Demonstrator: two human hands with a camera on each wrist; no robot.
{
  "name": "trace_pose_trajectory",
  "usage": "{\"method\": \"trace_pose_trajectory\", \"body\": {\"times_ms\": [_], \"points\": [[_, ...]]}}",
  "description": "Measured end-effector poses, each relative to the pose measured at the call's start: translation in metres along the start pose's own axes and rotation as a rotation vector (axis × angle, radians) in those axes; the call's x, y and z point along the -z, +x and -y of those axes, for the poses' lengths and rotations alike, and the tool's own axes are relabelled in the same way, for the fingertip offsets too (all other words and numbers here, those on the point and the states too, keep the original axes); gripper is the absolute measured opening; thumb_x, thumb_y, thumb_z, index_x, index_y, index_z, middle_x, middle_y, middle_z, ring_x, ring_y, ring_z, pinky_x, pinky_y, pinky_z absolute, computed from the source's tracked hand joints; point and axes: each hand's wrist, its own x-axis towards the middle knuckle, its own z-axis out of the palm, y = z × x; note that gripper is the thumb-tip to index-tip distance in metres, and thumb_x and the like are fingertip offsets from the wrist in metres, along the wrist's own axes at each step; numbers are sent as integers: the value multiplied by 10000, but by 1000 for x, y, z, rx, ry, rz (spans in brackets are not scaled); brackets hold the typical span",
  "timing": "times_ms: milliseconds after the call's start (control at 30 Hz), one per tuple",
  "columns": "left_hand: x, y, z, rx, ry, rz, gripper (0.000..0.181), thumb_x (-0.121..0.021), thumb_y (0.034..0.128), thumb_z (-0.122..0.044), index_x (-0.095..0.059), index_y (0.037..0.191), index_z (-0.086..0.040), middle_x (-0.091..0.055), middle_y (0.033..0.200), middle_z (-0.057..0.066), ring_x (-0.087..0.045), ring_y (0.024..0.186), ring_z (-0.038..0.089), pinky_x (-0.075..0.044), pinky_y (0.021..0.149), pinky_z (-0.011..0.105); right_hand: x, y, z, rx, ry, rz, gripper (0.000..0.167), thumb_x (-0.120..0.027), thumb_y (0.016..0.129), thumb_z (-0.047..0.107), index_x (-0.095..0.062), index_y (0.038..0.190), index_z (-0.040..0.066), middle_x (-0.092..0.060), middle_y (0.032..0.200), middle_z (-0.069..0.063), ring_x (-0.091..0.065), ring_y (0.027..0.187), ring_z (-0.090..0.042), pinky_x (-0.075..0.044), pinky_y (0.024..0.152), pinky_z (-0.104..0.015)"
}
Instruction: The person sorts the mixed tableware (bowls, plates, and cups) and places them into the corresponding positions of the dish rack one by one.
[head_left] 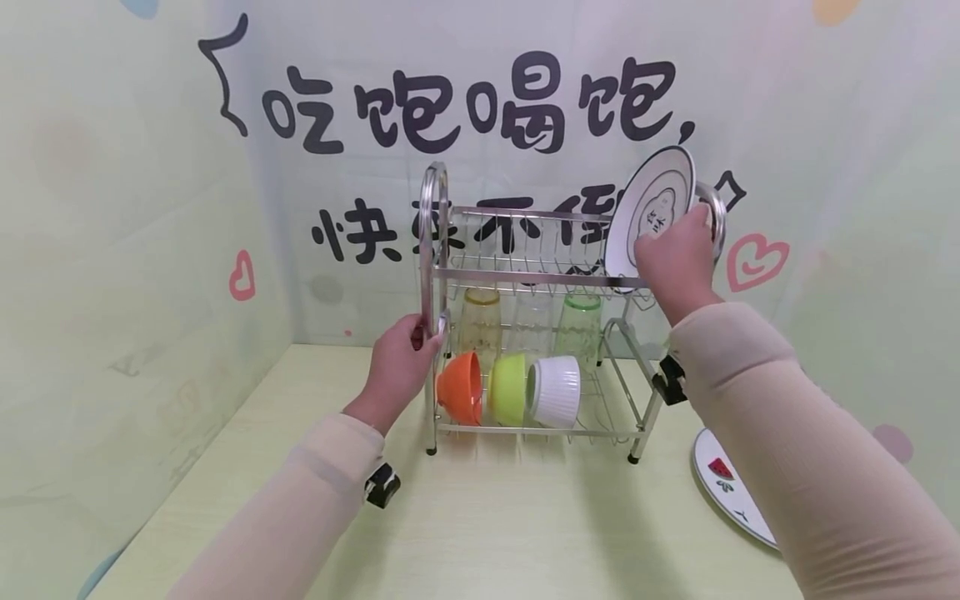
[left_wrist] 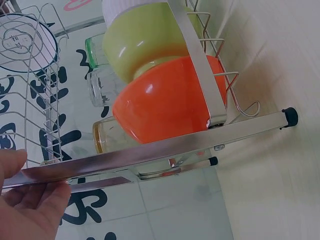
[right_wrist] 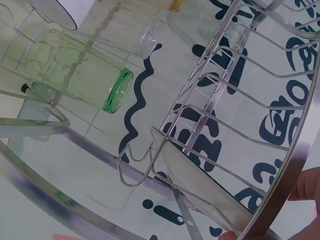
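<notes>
A two-tier metal dish rack [head_left: 525,277] stands on the table. My left hand [head_left: 397,358] grips its left side post, thumb on one side and fingers on the other, as the left wrist view also shows. At the right end of the upper tier, my right hand [head_left: 678,258] holds a white plate [head_left: 645,208] with a dark rim and printed centre by its edge. The plate stands tilted among the wires [right_wrist: 200,182]. Most of the right hand lies outside the right wrist view. On the lower tier, orange [head_left: 459,388], yellow-green [head_left: 507,390] and white [head_left: 557,392] bowls rest on their sides.
Behind the bowls stand yellow [head_left: 480,321], clear [head_left: 531,321] and green [head_left: 580,325] glasses, upside down. Another white plate [head_left: 738,500] with a watermelon print lies on the table at the right, partly hidden by my right sleeve. A printed backdrop [head_left: 360,192] hangs behind the rack.
</notes>
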Motion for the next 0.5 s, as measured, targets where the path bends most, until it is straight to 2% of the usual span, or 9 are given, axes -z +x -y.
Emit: {"method": "trace_pose_trajectory", "body": {"times_ms": [200, 400, 500], "points": [[2, -8, -1, -25, 43, -19, 412, -577, 964, -145, -474, 1328, 19, -583, 1209, 187, -548, 1105, 319, -491, 931, 465, 2, -12, -4, 87, -46, -14, 745, -523, 895, 103, -80, 1490, 34, -338, 1434, -245, -453, 1250, -380, -498, 939, -472], [6, -19, 2, -48, 104, -43, 503, -585, 954, -159, -411, 1390, 22, -499, 1320, 185, -481, 1203, 338, -477, 957, 468, 5, -23, -11, 158, -117, -7, 814, -535, 888, 115, -34, 1527, 66, -292, 1434, -244, -428, 1236, -387, -489, 935, -506], [7, -24, 3, -66, 135, -61, 529, -595, 947, -159, -397, 1404, 18, -461, 1365, 188, -459, 1235, 343, -462, 982, 476, 7, -28, -15, 218, -119, -7, 784, -537, 885, 97, -89, 1527, 60, -305, 1441, -230, -420, 1243, -374, -485, 935, -517]]}}
